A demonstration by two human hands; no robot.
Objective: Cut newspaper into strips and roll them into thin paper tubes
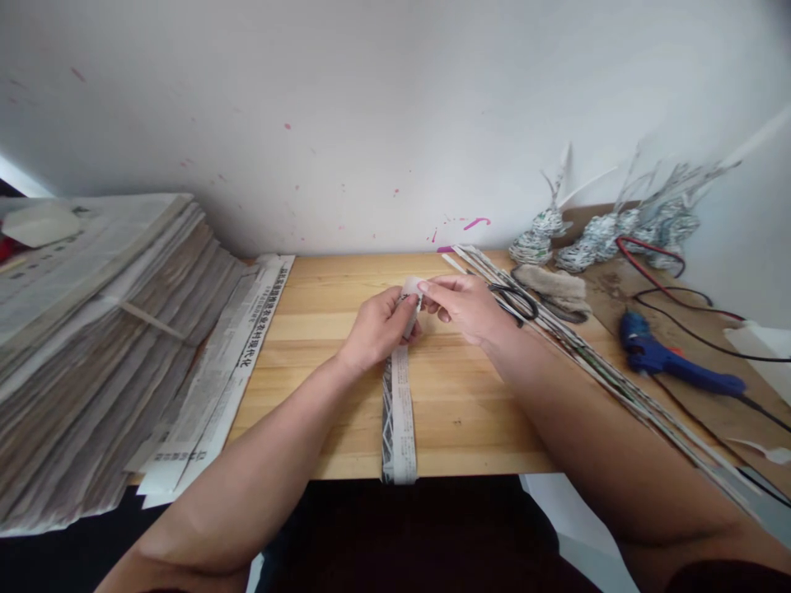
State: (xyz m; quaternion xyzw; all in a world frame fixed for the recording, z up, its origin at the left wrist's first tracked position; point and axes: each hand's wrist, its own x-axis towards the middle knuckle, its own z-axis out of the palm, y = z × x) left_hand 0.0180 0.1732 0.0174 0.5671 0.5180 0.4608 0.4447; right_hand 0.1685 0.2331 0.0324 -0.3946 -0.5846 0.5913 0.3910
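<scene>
A narrow folded strip of newspaper lies lengthwise on the wooden table, its near end hanging over the front edge. My left hand pinches the strip's far end from the left. My right hand meets it from the right, thumb and forefinger closed on the same end, which curls up white between the fingertips.
A tall stack of newspapers fills the left side, with loose sheets beside it. To the right lie black scissors, a bundle of rolled paper sticks, a blue glue gun with cables, and woven paper pieces by the wall.
</scene>
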